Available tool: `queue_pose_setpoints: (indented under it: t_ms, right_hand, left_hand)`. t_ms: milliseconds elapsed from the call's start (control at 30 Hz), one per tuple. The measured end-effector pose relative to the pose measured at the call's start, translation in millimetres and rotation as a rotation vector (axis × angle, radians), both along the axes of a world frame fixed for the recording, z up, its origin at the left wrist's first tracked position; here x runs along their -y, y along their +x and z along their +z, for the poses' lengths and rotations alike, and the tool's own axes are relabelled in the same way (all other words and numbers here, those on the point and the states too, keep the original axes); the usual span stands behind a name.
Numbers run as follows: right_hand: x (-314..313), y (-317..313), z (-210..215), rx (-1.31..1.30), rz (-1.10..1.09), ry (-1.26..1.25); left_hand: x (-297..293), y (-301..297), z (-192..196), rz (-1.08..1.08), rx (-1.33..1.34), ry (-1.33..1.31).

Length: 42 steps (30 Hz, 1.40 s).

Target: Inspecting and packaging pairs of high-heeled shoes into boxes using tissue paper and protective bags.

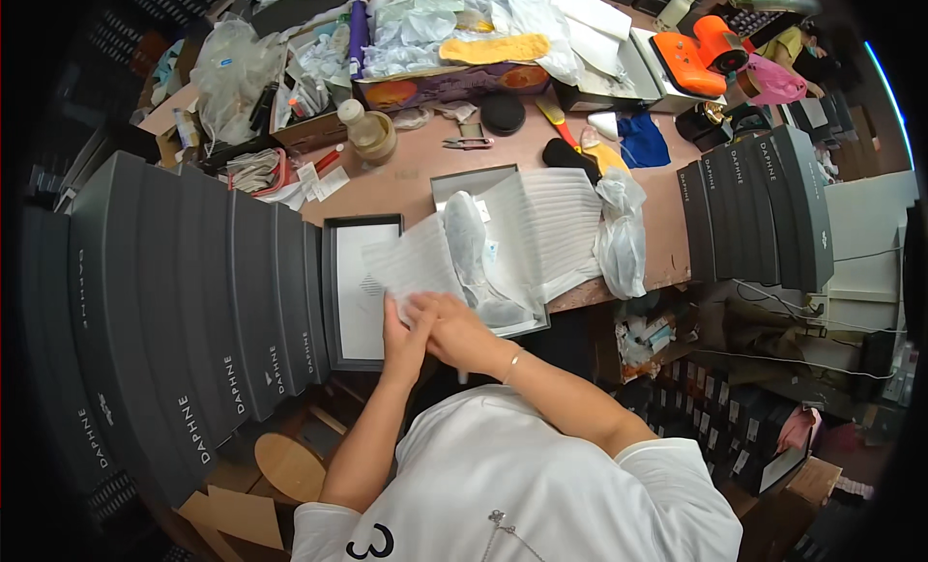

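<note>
In the middle of the table is an open grey shoe box (533, 326), lined with white ribbed foam sheet (411, 259) that spreads out past both sides. A shoe (466, 235) in clear plastic lies lengthwise in it on the lining. At the near left corner of the box, my left hand (404, 338) is closed on the foam's edge. My right hand (454, 332) crosses over the left one's fingertips, closed on the same foam. Its fingertips are partly hidden. A second plastic-wrapped bundle (621, 235) rests at the foam's right end, its contents unclear.
An open grey lid (363, 316) with white inside lies left of the box. Tall stacks of grey shoe boxes (193, 301) stand at left and right (764, 209). Behind are a pump bottle (365, 132), thread snips (468, 144), a blue cloth (644, 140) and an orange device (691, 64).
</note>
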State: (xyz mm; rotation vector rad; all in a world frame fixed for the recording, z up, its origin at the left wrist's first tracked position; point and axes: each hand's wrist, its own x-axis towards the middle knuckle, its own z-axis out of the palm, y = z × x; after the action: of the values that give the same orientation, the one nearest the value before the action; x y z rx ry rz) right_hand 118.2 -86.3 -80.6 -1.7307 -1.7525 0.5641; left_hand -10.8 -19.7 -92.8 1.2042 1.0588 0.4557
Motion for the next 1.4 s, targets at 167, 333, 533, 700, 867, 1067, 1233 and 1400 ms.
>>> queue_pose_setpoints:
  t_ms: [167,333,533,700,867,1067,1233,1400]
  right_hand:
    - [35,46,-23,-0.020,-0.346,-0.446]
    - [31,60,-64,-0.185,-0.492,-0.299]
    - [28,58,-30,0.028,-0.434,-0.251]
    - [14,41,-56,0.105,-0.314,-0.527]
    - [41,75,13,0.133,-0.329,-0.035]
    - [69,99,-66,-0.163,-0.663,-0.194]
    - [61,133,-11,-0.569,-0.579,-0.402]
    - [73,124,13,-1.178,-0.568,-0.264]
  left_hand:
    - [3,-16,-32,0.299,0.183,-0.287]
    - [-55,2,3,0.197,0.066,0.074]
    - [-127,-30,1,0.118,-0.240,0.543]
    - [-107,-20,11,0.157,-0.473,0.780]
    - [-2,27,113,-0.306,-0.200,1.011]
    - [-18,57,-39,-0.216,-0.219,0.184]
    - [-43,54,-66,-0.368,-0.197,0.298]
    - [-11,66,-31,-0.055,0.479,-0.232]
